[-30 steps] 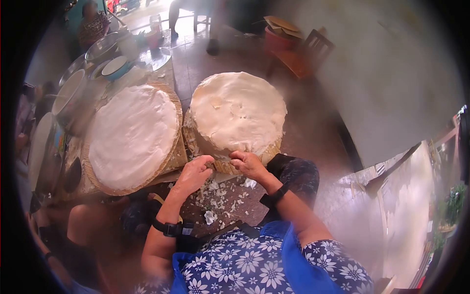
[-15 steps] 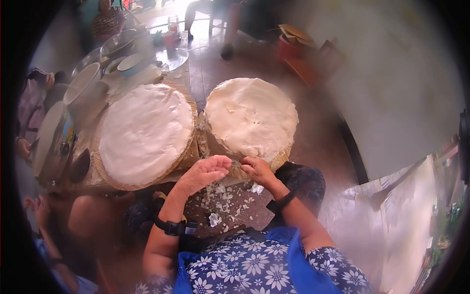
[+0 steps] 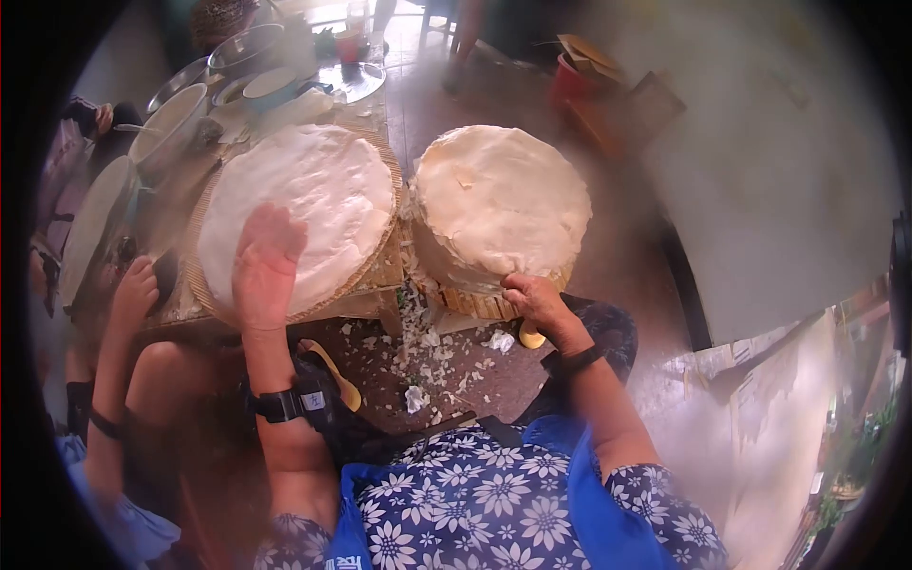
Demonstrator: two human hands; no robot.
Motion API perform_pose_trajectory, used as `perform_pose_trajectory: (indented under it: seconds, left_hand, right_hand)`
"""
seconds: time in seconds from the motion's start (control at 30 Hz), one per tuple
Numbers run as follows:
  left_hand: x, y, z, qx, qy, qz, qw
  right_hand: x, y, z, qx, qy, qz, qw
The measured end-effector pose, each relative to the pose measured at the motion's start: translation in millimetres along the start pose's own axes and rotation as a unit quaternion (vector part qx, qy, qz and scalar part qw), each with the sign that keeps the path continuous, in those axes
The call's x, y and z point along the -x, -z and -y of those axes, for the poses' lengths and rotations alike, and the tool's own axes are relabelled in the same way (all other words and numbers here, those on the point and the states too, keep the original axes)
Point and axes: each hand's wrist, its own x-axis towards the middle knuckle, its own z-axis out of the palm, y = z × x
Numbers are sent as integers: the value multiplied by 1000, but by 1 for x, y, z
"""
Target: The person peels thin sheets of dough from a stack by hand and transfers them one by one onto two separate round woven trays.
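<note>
Two large round white sheets, like dough, lie side by side. My left hand (image 3: 268, 268), slightly blurred, is over the lower part of the left sheet (image 3: 332, 204) with its fingers extended; whether it touches the surface is unclear. A ribbed woven round base (image 3: 382, 249) shows around that sheet. At the near edge of the right sheet (image 3: 503, 195), a stack with thick sides, my right hand (image 3: 537, 299) has its fingers curled together at the rim. What those fingers pinch, if anything, is hidden.
White scraps (image 3: 432, 356) litter the floor between my legs. Metal bowls (image 3: 249, 52) and a pale basin (image 3: 166, 133) stand at the back left. A co-worker's hand (image 3: 136, 288) is at the left. A red bucket (image 3: 570, 81) stands at the back right.
My left hand has moved left and up, from the gap between the sheets to over the left one. My right hand has shifted slightly right and up. The view has shifted a little.
</note>
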Motion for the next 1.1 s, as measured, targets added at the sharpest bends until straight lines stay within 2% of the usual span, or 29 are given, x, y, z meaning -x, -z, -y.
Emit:
perform_pose_trajectory:
  seconds: [0.1, 0.13, 0.23, 0.3, 0.37, 0.47, 0.57, 0.63, 0.7, 0.73, 0.77, 0.87, 0.97, 1.07, 1.1]
  left_hand:
    - [1, 29, -24, 31, -83, -91, 992]
    - [3, 33, -32, -34, -102, -155, 982]
    - [8, 48, -46, -233, -135, -337, 902]
    - [13, 60, -50, -336, -161, -375, 849]
    - [14, 75, -51, -394, -177, -418, 799]
    - [19, 66, -58, -339, -126, -434, 825]
    - [23, 84, -56, -396, -117, -407, 815]
    - [22, 100, -51, -423, -134, -394, 805]
    - [25, 107, -54, -470, -93, -391, 786]
    - [25, 104, -55, -494, -73, -391, 773]
    - [25, 100, -56, -570, -67, -405, 712]
    - [22, 118, -47, -643, -104, -429, 626]
    - [23, 112, -52, -622, -40, -433, 652]
    - [24, 101, -55, -594, -31, -455, 662]
    - [25, 93, -58, -616, -41, -454, 642]
  right_hand:
    - [-1, 3, 7, -4, 22, 27, 999]
    - [-1, 3, 9, -17, 29, 41, 999]
    - [-5, -1, 31, -129, -42, 74, 988]
    - [-13, 7, 65, -204, -110, 99, 968]
    - [-30, 4, 86, -308, -86, 92, 943]
    - [-59, 0, 120, -407, -40, 87, 908]
    - [-84, -4, 153, -449, -14, 86, 889]
    - [-99, -9, 166, -457, -36, 75, 886]
    - [-111, -14, 172, -443, -59, 74, 891]
    - [-117, -15, 172, -426, -70, 78, 899]
    - [-122, -16, 173, -409, -80, 83, 905]
    - [-129, -21, 178, -413, -111, 62, 902]
    - [-133, -22, 173, -434, -127, 58, 890]
    - [-130, -20, 178, -442, -124, 51, 887]
    - [-129, -19, 181, -431, -116, 45, 894]
